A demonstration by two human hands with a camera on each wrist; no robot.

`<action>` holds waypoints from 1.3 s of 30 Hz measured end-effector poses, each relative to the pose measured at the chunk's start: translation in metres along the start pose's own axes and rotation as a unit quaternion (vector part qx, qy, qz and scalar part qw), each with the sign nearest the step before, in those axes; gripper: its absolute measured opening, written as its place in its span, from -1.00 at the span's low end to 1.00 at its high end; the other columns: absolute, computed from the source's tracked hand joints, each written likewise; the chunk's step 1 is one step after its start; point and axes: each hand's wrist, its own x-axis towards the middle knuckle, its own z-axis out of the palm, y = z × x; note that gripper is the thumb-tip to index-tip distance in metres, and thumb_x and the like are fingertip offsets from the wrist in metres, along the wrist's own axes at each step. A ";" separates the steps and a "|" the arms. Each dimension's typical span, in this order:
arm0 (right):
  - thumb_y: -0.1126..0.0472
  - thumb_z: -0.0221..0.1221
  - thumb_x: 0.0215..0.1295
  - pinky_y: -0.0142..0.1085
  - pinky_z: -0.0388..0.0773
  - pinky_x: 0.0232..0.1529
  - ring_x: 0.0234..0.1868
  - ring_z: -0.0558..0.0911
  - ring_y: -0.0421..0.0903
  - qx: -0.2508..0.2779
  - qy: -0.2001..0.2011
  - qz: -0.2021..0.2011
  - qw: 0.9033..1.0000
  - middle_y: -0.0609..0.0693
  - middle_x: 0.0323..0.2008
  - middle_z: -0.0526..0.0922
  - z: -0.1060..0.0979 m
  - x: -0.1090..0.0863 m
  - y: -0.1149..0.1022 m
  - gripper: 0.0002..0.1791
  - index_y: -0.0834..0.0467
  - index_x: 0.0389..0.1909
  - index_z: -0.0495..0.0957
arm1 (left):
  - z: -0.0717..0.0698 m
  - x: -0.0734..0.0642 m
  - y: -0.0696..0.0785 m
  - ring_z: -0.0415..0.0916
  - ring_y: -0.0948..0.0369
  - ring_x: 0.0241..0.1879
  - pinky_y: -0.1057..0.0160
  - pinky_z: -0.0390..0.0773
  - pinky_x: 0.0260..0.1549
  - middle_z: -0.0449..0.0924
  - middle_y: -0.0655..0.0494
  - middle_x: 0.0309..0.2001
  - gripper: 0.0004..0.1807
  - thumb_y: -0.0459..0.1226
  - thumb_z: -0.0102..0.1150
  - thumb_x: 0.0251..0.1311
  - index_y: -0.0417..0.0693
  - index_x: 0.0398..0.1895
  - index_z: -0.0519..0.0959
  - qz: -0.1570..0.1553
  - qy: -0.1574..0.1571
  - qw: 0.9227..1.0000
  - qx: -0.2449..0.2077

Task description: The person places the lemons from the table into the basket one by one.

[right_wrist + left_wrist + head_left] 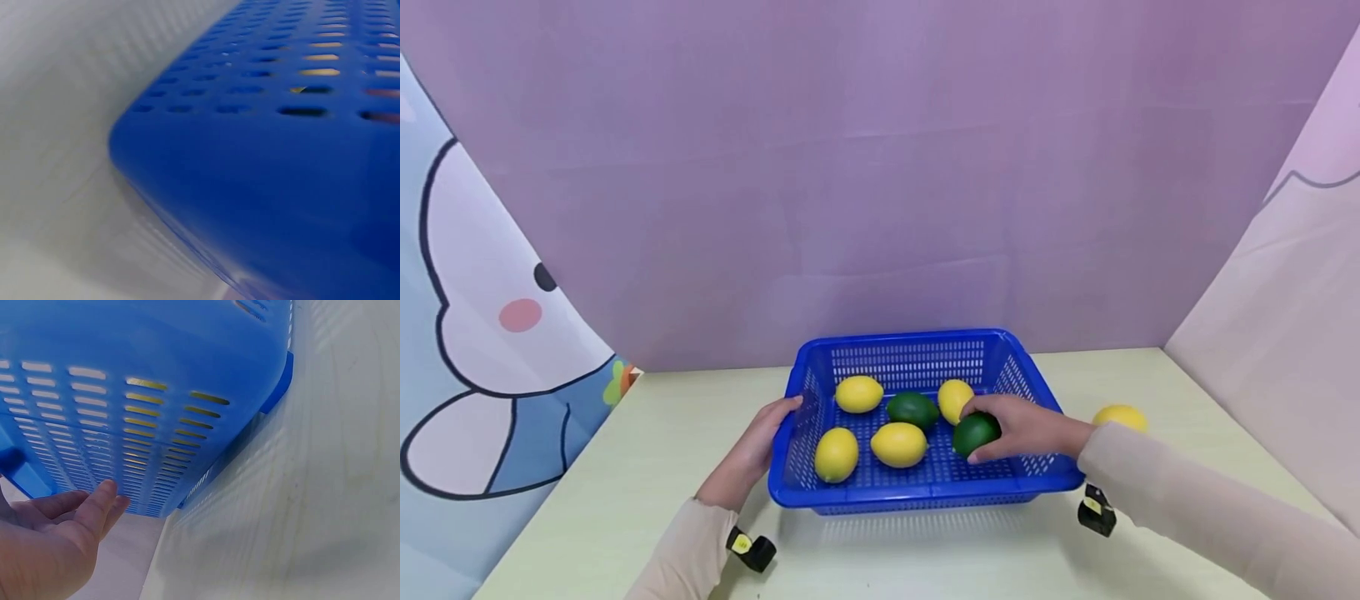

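Observation:
A blue perforated basket [925,492] holds several yellow lemons [898,444] and a dark green lime [913,411]. My right hand [1018,427] reaches over the basket's right side and grips a second green lime [976,435] between thumb and fingers, inside the basket near a lemon [955,401]. At the left rim, my left hand [767,433] holds the basket, its thumb side at the edge. In the left wrist view its fingers [94,509] lie against the outer wall under the rim. The right wrist view shows mostly the basket's outer wall [250,181], hiding the right hand's grip.
Another lemon [1120,417] lies on the pale table [685,442] to the right of the basket, partly behind the right sleeve. A purple backdrop [887,183] rises behind the table, with printed cloth panels on both sides.

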 end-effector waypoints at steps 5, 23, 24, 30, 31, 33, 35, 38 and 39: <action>-0.03 0.37 0.04 -0.35 0.53 -0.24 -0.22 0.50 -0.15 -0.022 -0.014 0.000 1.000 -0.10 -0.19 0.54 0.007 0.004 0.003 -0.47 0.12 -0.03 0.47 | 0.000 0.000 -0.001 0.62 0.21 -0.19 0.27 0.61 -0.18 0.60 0.02 -0.11 -0.34 -0.06 -0.27 0.44 -0.43 0.36 0.05 -0.001 0.007 1.000 -0.002; 0.14 0.37 0.06 -0.26 0.52 -0.16 -0.20 0.48 -0.16 -0.042 -0.077 0.042 0.995 -0.15 -0.20 0.53 0.012 0.006 -0.001 -0.58 0.13 -0.06 0.50 | -0.001 -0.003 -0.002 0.61 0.18 -0.15 0.24 0.61 -0.15 0.57 -0.05 -0.05 -0.34 -0.05 -0.27 0.45 -0.41 0.37 0.04 -0.004 0.010 1.000 0.001; 0.15 0.37 0.06 -0.26 0.52 -0.16 -0.20 0.48 -0.16 -0.041 -0.080 0.045 0.995 -0.15 -0.20 0.53 0.012 0.006 -0.001 -0.59 0.12 -0.06 0.50 | -0.001 -0.003 -0.002 0.61 0.18 -0.15 0.24 0.61 -0.16 0.57 -0.05 -0.05 -0.34 -0.05 -0.27 0.45 -0.42 0.37 0.04 -0.004 0.010 1.000 0.001; 0.17 0.35 0.09 -0.23 0.51 -0.14 -0.21 0.46 -0.16 -0.041 -0.093 0.065 0.993 -0.16 -0.22 0.52 0.014 0.004 0.000 -0.65 0.07 -0.09 0.51 | -0.002 -0.002 -0.001 0.62 0.20 -0.18 0.26 0.62 -0.18 0.59 0.02 -0.10 -0.34 -0.06 -0.28 0.45 -0.43 0.36 0.04 -0.003 0.009 1.000 0.001; 0.17 0.35 0.09 -0.23 0.51 -0.14 -0.22 0.46 -0.16 -0.042 -0.094 0.067 0.992 -0.16 -0.23 0.52 0.014 0.004 0.000 -0.66 0.06 -0.10 0.51 | -0.002 -0.002 -0.001 0.62 0.20 -0.19 0.26 0.62 -0.18 0.59 0.02 -0.11 -0.34 -0.06 -0.28 0.45 -0.43 0.36 0.04 -0.003 0.008 1.000 0.001; 0.17 0.35 0.09 -0.22 0.51 -0.15 -0.22 0.46 -0.16 -0.042 -0.094 0.066 0.992 -0.16 -0.23 0.52 0.015 0.004 0.000 -0.66 0.05 -0.11 0.51 | -0.002 -0.002 -0.001 0.62 0.21 -0.19 0.27 0.62 -0.19 0.60 0.01 -0.11 -0.34 -0.06 -0.28 0.45 -0.43 0.36 0.04 -0.004 0.008 1.000 0.000; 0.16 0.35 0.09 -0.23 0.51 -0.15 -0.21 0.47 -0.16 -0.041 -0.094 0.066 0.993 -0.16 -0.23 0.52 0.015 0.004 0.001 -0.65 0.06 -0.10 0.51 | -0.001 -0.001 -0.001 0.62 0.21 -0.19 0.27 0.62 -0.19 0.60 0.00 -0.10 -0.34 -0.06 -0.27 0.44 -0.43 0.36 0.05 -0.003 0.009 1.000 0.000; 0.17 0.34 0.10 -0.22 0.51 -0.14 -0.21 0.47 -0.16 -0.037 -0.094 0.070 0.992 -0.15 -0.22 0.52 0.014 0.004 0.000 -0.64 0.07 -0.08 0.50 | -0.001 0.000 -0.001 0.62 0.21 -0.19 0.26 0.62 -0.19 0.59 -0.02 -0.10 -0.34 -0.07 -0.27 0.44 -0.44 0.36 0.05 -0.002 0.008 1.000 0.000; 0.17 0.34 0.10 -0.22 0.51 -0.14 -0.20 0.47 -0.16 -0.035 -0.096 0.073 0.992 -0.14 -0.22 0.52 0.013 0.003 0.000 -0.63 0.07 -0.07 0.50 | 0.000 0.000 -0.001 0.62 0.20 -0.19 0.26 0.62 -0.19 0.59 -0.02 -0.10 -0.34 -0.07 -0.26 0.44 -0.44 0.35 0.06 -0.002 0.009 1.000 -0.001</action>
